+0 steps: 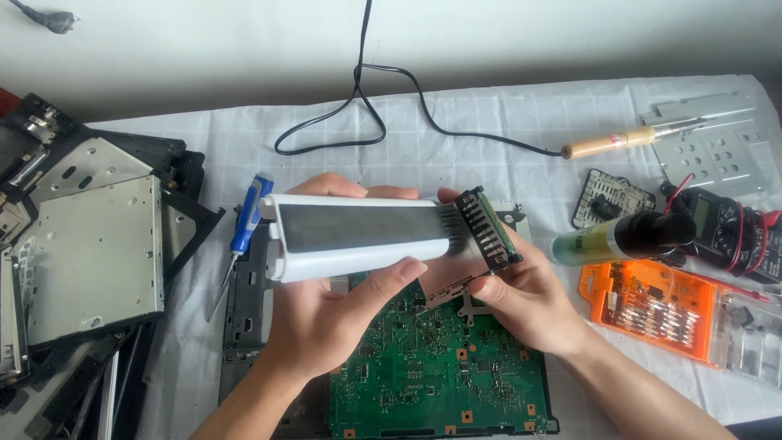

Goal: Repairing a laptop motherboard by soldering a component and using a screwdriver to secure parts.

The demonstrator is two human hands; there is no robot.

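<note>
Held level above the green circuit board (pixel 432 367) near the counter's front edge: white battery pack (pixel 358 236), cradled from beneath by left hand (pixel 326 318); right hand (pixel 521 297) pinching its black connector end (pixel 486 230), steadying both ends.

A white cloth (pixel 570 114) with a faint grid of creases covers the counter, its far edge running straight across the top. Beyond that edge lies a plain pale grey surface (pixel 204 49), evenly lit by soft daylight, without hard shadows.
</note>
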